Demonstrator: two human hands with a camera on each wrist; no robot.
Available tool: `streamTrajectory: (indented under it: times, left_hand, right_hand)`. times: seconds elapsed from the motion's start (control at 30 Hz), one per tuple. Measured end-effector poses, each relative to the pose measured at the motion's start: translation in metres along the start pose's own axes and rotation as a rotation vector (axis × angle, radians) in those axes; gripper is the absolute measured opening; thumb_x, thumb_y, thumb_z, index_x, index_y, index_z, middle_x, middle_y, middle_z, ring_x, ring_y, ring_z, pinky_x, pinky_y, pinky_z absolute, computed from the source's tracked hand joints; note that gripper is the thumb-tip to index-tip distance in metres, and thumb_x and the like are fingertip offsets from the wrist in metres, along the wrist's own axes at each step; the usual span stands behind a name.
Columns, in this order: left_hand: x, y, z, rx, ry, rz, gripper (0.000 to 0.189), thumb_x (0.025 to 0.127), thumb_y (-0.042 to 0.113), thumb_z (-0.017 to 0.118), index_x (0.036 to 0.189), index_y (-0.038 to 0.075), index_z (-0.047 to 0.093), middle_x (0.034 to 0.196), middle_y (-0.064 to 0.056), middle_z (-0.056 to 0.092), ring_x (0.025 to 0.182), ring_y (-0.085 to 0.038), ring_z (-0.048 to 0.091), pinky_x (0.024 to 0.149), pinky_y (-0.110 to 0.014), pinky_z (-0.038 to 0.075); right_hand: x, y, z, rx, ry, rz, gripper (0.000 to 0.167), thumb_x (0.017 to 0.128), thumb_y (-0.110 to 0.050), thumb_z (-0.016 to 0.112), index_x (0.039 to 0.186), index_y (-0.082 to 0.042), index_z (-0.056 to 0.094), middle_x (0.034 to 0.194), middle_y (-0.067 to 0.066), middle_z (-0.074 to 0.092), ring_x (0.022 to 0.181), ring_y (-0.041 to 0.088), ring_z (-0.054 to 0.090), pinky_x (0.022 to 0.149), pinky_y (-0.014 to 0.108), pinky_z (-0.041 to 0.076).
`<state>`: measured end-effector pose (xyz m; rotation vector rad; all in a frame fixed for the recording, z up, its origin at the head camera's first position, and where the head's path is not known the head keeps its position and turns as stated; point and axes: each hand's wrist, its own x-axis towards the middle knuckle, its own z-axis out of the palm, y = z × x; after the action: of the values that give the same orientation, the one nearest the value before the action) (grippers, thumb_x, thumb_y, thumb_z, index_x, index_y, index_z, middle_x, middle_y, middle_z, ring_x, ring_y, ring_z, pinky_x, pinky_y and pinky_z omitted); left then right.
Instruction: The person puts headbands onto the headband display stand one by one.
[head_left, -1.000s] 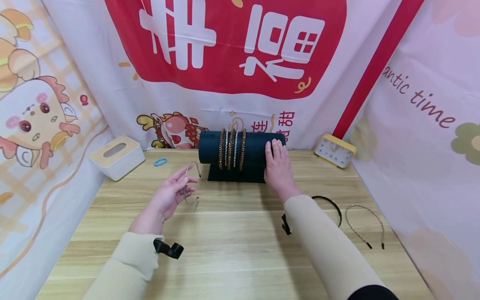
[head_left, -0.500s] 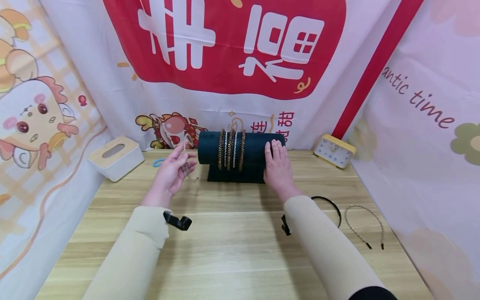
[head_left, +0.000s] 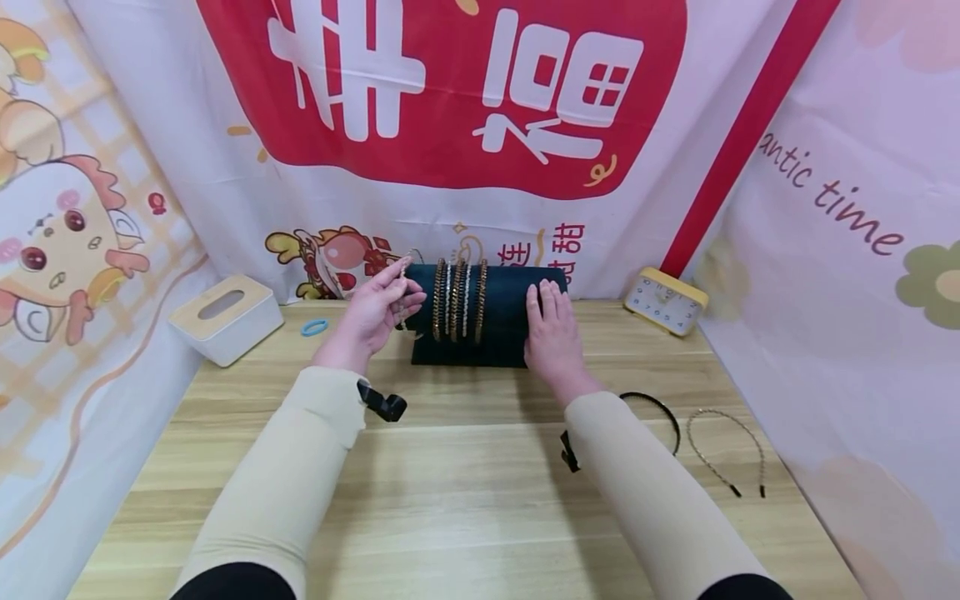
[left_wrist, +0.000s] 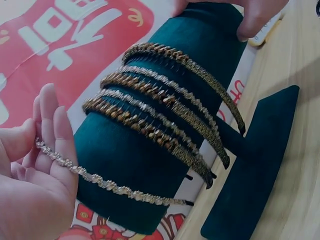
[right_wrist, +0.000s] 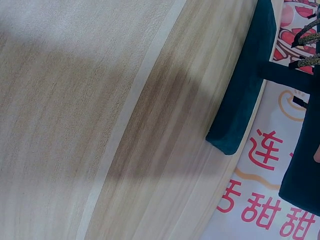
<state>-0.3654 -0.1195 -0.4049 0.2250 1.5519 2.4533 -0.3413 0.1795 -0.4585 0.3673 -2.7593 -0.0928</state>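
A dark green velvet roll stand (head_left: 508, 312) stands at the back of the table, bearing several headbands (head_left: 458, 304) with gold-brown and silvery beads. At its left end, my left hand (head_left: 377, 308) pinches a slim silvery beaded headband (left_wrist: 120, 189) between thumb and fingers. In the left wrist view this headband crosses the bare left end of the roll, its black tip below; whether it touches the velvet I cannot tell. My right hand (head_left: 555, 333) rests on the roll's right end, fingers straight and together. The right wrist view shows mostly the table and the stand's base (right_wrist: 245, 80).
On the right of the table lie a black headband (head_left: 670, 412) and a thin beaded headband (head_left: 696, 450). A yellow clock (head_left: 666, 300) stands back right. Back left are a tissue box (head_left: 227, 318) and a blue ring (head_left: 314, 327). Printed cloth hangs behind and at the sides.
My left hand has moved right and up with the silvery headband, from beside the stand to the roll's left end. The right hand has stayed on the roll.
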Motion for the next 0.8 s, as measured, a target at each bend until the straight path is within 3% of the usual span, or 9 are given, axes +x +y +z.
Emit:
streamTrajectory:
  times: [0.13, 0.27, 0.4, 0.57, 0.67, 0.8]
  left_hand:
    - [0.006, 0.0, 0.011, 0.089, 0.04, -0.02, 0.05, 0.106, 0.008, 0.043, 0.154, 0.007, 0.033, 0.102, -0.008, 0.065, 0.089, -0.014, 0.069, 0.088, -0.032, 0.054]
    - [0.006, 0.005, 0.024, 0.24, 0.12, 0.004, 0.051, 0.103, 0.002, 0.049, 0.151, -0.002, 0.034, 0.121, -0.021, 0.058, 0.107, -0.023, 0.064, 0.095, -0.035, 0.051]
    - [0.003, 0.011, 0.031, 0.484, 0.127, 0.039, 0.056, 0.099, -0.005, 0.049, 0.152, -0.003, 0.03, 0.14, -0.024, 0.048, 0.128, -0.028, 0.05, 0.107, -0.037, 0.04]
    - [-0.003, 0.014, 0.03, 0.879, 0.061, 0.13, 0.062, 0.093, -0.006, 0.047, 0.153, -0.001, 0.03, 0.154, -0.02, 0.033, 0.141, -0.031, 0.031, 0.114, -0.043, 0.027]
    - [-0.01, 0.012, 0.029, 1.072, 0.081, 0.205, 0.058, 0.093, -0.003, 0.05, 0.15, 0.002, 0.039, 0.151, -0.02, 0.033, 0.138, -0.035, 0.032, 0.112, -0.049, 0.029]
    - [-0.018, 0.003, 0.026, 1.212, 0.181, 0.225, 0.034, 0.096, 0.006, 0.057, 0.131, 0.003, 0.058, 0.122, -0.018, 0.053, 0.112, -0.033, 0.052, 0.096, -0.049, 0.045]
  right_hand:
    - [0.0, -0.001, 0.0, 0.007, 0.011, -0.001, 0.082, 0.089, -0.019, 0.068, 0.154, 0.001, 0.021, 0.157, 0.025, 0.018, 0.145, 0.039, 0.014, 0.118, 0.043, -0.004]
    - [0.0, -0.001, 0.0, -0.001, 0.012, -0.009, 0.08, 0.091, -0.02, 0.065, 0.154, 0.001, 0.02, 0.157, 0.025, 0.018, 0.145, 0.039, 0.014, 0.118, 0.043, -0.004]
    - [0.0, -0.001, -0.001, -0.004, 0.01, -0.012, 0.08, 0.091, -0.02, 0.065, 0.154, 0.001, 0.02, 0.157, 0.025, 0.018, 0.145, 0.039, 0.014, 0.119, 0.044, -0.003]
    - [0.0, -0.001, -0.002, -0.011, 0.006, -0.01, 0.08, 0.091, -0.021, 0.065, 0.154, 0.001, 0.019, 0.157, 0.025, 0.017, 0.145, 0.039, 0.014, 0.119, 0.044, -0.003]
    - [0.001, 0.0, -0.002, -0.021, 0.003, -0.013, 0.082, 0.091, -0.022, 0.065, 0.154, 0.001, 0.019, 0.157, 0.025, 0.017, 0.145, 0.039, 0.013, 0.119, 0.044, -0.003]
    - [0.0, 0.0, -0.001, -0.034, -0.012, -0.009, 0.083, 0.091, -0.023, 0.066, 0.154, 0.002, 0.018, 0.158, 0.026, 0.016, 0.146, 0.04, 0.012, 0.118, 0.044, -0.006]
